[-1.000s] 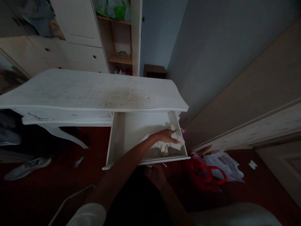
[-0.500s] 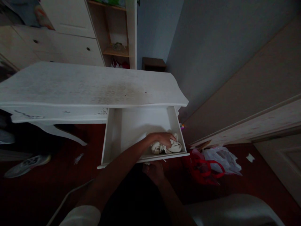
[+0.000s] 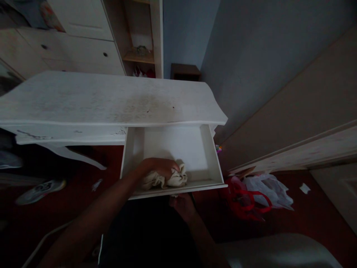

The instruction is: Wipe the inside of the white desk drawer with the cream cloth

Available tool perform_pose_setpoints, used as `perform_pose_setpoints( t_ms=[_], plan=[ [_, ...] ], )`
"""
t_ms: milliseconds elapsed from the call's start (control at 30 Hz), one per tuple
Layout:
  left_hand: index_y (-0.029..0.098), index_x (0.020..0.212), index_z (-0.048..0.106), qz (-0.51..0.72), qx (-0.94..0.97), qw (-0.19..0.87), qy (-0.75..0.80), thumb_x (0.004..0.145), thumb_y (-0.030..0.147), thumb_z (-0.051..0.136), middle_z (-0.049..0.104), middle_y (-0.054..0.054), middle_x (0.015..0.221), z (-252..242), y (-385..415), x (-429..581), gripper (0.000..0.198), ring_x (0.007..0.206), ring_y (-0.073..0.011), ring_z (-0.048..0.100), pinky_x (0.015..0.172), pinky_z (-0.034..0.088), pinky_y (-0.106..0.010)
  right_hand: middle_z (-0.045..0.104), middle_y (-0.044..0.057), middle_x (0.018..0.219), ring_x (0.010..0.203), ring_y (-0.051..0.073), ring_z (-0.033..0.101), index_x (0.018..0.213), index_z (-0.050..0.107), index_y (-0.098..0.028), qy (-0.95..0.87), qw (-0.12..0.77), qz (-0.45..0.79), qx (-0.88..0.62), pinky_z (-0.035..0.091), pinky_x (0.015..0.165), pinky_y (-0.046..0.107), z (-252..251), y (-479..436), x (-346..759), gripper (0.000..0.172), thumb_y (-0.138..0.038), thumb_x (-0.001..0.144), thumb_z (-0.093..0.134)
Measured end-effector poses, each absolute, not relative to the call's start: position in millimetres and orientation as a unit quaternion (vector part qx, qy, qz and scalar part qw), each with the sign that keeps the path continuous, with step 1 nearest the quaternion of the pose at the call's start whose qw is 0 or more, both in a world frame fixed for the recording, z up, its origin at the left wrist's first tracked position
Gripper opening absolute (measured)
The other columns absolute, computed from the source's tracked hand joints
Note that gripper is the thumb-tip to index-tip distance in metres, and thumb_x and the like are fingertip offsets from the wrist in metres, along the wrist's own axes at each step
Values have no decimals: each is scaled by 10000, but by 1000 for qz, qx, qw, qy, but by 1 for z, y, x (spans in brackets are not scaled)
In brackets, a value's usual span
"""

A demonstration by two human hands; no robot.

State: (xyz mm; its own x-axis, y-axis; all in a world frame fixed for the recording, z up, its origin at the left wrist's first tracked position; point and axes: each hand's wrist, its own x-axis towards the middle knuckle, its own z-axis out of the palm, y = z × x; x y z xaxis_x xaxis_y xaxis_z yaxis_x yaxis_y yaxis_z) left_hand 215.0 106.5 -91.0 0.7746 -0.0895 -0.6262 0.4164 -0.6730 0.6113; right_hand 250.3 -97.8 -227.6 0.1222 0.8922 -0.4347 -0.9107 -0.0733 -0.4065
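My left hand [image 3: 163, 166] is inside the pulled-out white drawer [image 3: 217, 160], closed on a crumpled cream cloth [image 3: 178, 178]. The cloth bunches out on both sides of the fingers and lies against the drawer floor, close behind its front panel. Below the front panel's outer face, my right hand [image 3: 182, 205] has its fingers curled against the drawer front. The panel's edge and the dim light partly hide those fingertips. The drawer belongs to a white desk [image 3: 111, 96] whose top carries dark smudges.
A red bag [image 3: 242, 203] and a white plastic bag [image 3: 269, 190] lie on the dark red floor to the right. A shoe [image 3: 40, 191] shows at the left. Behind the desk stand a white cabinet [image 3: 83, 48] and a small brown box-shaped unit [image 3: 185, 70].
My left hand has slid the cloth leftward along the inside of the drawer front, from the right corner to left of the middle. My right hand stays at the drawer front.
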Motion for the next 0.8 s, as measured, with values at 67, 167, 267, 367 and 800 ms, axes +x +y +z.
perform_pose_setpoints(
  t_ms=[67,167,267,367,800],
  plan=[
    [208,1205,636,-315,864,378,105,606,70,523,677,-32,1127,-86,107,189,625,966,-184,624,747,467,-218,596,-23,602,493,98,479,698,588,-168,5,677,666,-313,396,531,264,-229,-99,251,208,-255,633,765],
    [255,1168,647,-275,884,348,150,670,74,501,683,-25,1142,-77,98,154,550,1010,-190,633,823,466,-241,581,-29,582,505,100,468,674,593,-173,12,673,669,-316,396,551,268,-230,-102,252,211,-264,623,777],
    [265,1136,649,-215,896,337,196,725,98,512,686,-31,1141,-74,84,134,464,1026,-196,636,862,464,-262,585,-33,590,530,107,479,703,620,-182,28,668,668,-326,408,573,275,-234,-105,254,201,-252,612,785],
    [227,1095,668,-189,909,284,239,758,89,502,686,-71,1135,-79,73,131,400,1051,-211,633,901,465,-294,587,-28,590,565,123,502,686,625,-185,38,661,673,-329,421,591,289,-239,-108,256,193,-247,610,792],
    [210,1098,679,-118,965,15,232,939,189,431,621,-149,1188,-78,98,129,296,1138,-316,534,840,474,-465,635,-2,648,593,152,536,660,649,-199,49,643,681,-347,438,606,323,-241,-111,262,224,-256,558,840]
  ],
)
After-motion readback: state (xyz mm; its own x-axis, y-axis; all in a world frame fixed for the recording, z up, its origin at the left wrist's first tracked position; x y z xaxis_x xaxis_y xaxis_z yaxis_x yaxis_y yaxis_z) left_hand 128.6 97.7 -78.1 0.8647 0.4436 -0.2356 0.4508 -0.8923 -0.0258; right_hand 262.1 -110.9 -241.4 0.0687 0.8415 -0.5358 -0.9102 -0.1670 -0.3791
